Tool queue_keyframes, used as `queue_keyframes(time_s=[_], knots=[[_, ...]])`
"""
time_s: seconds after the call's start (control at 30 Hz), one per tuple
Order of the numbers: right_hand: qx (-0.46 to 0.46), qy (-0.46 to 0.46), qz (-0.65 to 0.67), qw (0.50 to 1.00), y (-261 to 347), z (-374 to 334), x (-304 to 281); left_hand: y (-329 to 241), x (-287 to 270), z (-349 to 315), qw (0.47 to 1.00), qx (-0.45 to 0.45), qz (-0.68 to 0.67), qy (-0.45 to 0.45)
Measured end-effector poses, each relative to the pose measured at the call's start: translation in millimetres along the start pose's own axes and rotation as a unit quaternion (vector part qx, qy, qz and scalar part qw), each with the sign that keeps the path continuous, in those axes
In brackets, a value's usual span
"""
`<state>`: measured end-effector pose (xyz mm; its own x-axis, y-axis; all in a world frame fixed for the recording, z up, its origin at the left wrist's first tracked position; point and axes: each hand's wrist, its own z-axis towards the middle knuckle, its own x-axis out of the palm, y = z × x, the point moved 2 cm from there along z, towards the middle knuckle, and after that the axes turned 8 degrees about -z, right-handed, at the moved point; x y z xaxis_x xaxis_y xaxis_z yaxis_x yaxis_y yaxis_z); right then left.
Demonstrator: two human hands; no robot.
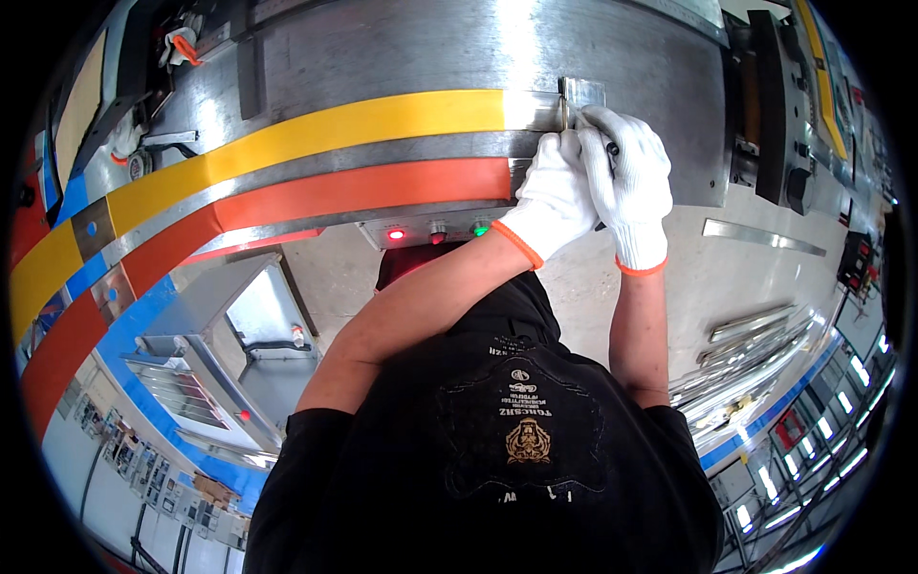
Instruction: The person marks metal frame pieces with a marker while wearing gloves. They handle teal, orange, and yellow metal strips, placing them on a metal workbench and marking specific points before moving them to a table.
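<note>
Yellow-faced metal strip [354, 117] runs along the near edge of the desk [402, 57], its bare end beside the left hand [557, 187], whose grip is curled, contents hidden; small metal plate [587, 93] at the fingertips; right hand [628, 172], grip closed round a dark slim tool [613, 149].

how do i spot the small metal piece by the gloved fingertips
Find the wide grey metal table, then follow its yellow strip rightward to its end. Just beyond, by the white-gloved right hand, is the small metal piece: short, shiny and bare, unlike the long coloured strip.
</note>
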<state>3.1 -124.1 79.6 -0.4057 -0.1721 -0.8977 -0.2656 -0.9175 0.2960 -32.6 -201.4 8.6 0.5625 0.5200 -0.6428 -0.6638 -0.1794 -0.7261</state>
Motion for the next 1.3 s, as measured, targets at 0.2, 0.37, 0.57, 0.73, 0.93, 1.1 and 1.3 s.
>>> queue_keyframes(time_s=[0.2,0.37,0.57,0.73,0.93,1.1,1.3], knots=[[-0.013,-0.005,-0.037,0.999,0.9,-2.4,3.0,-3.7,-8.3,1.7,1.000,0.013,-0.008,0.008],[0.003,0.004,-0.033,0.999,4.6,-5.5,-4.2,-4.9,-9.5,4.6,0.997,-0.021,0.008,0.076],[0.185,-0.080,0.135,0.970,-2.5,-6.8,-24.1,-15.2,-14.3,0.4,0.980,0.022,0.165,0.105],[0.217,-0.220,0.265,0.913,-20.5,-31.4,-52.4,-2.7,-36.9,16.9,0.967,-0.001,0.175,0.187],[0.357,-0.184,0.231,0.886,-45.8,-96.4,-19.3,35.8,-39.1,56.5,0.971,0.050,0.166,0.162],[0.378,-0.163,0.233,0.881,-44.1,-125.4,1.3,28.8,-36.6,72.1,0.956,0.045,0.178,0.229],[0.381,-0.164,0.269,0.869,-42.1,-135.0,13.2,26.4,-39.1,48.7,0.976,0.113,0.114,0.146]])
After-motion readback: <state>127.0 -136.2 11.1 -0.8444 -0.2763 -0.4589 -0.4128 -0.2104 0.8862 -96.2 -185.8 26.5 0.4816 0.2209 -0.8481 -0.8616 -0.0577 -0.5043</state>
